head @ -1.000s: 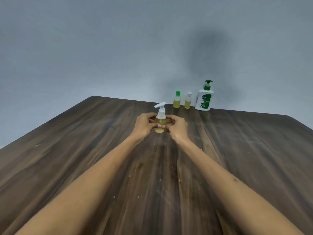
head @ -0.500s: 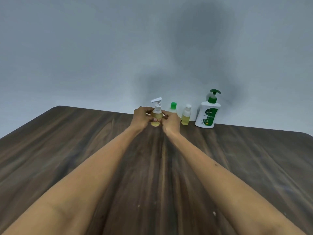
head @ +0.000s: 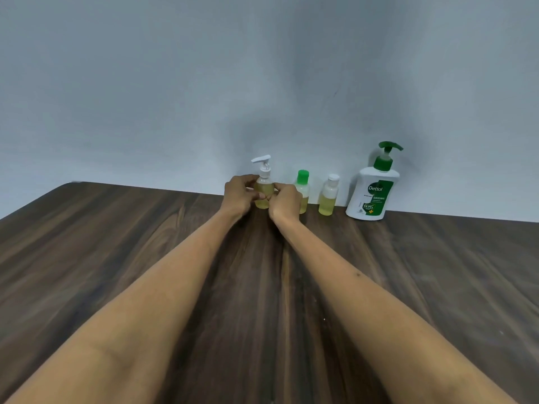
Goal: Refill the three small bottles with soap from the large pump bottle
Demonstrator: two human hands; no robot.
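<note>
A small clear pump bottle (head: 263, 188) with a white pump head and yellow soap stands upright near the wall, at the far edge of the wooden table (head: 116, 258). My left hand (head: 239, 195) and my right hand (head: 285, 202) grip it from both sides. To its right stand a small green-capped bottle (head: 303, 182), partly hidden by my right hand, then a small white-capped bottle (head: 329, 196), both holding yellow soap. The large white pump bottle (head: 373, 191) with a green pump stands furthest right.
A plain grey wall (head: 175, 83) rises directly behind the row of bottles. The dark wooden table stretches wide to both sides and toward me, with my forearms lying over its middle.
Both hands carried the small pump bottle from the middle of the table to the far edge, left of the green-capped bottle. The view has shifted forward.
</note>
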